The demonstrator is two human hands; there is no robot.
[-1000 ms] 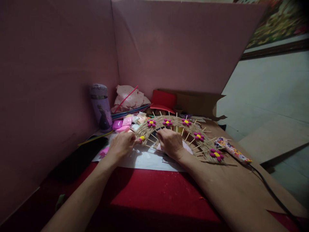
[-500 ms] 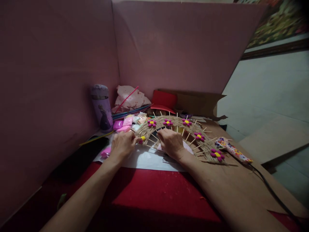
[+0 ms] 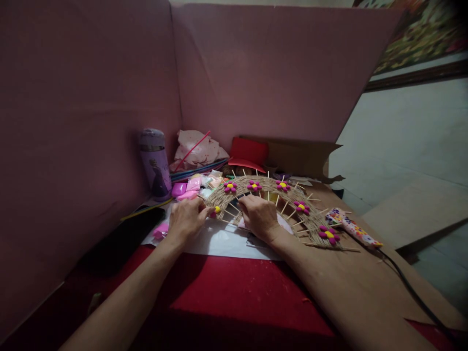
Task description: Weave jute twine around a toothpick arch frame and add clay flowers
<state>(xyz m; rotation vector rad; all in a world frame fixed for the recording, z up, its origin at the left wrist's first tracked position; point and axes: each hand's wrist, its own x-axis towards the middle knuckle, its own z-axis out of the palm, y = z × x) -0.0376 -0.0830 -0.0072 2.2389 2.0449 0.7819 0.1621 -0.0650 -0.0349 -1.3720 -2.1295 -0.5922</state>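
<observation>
A half-ring arch woven from twine over thin wooden sticks (image 3: 268, 183) stands out in front of me. Purple flowers with yellow centres, such as the top flower (image 3: 254, 185), sit along its band. My left hand (image 3: 186, 218) is closed at the arch's left end, its thumb and finger at the leftmost flower (image 3: 216, 210), which is partly hidden. My right hand (image 3: 259, 214) is closed at the arch's inner edge, around the inner stick ends; its fingertips are mostly out of sight.
A glue gun with a patterned body (image 3: 356, 229) lies at right, its black cord (image 3: 409, 287) trailing off. Behind at left are a purple bottle (image 3: 155, 165), small pink packets (image 3: 187, 187) and a pink bag (image 3: 199, 148). White sheet (image 3: 215, 241) covers part of the red surface (image 3: 234, 292).
Almost nothing differs. Both hands stay in place on the arch, with only a slight shift of the left fingers at the leftmost flower.
</observation>
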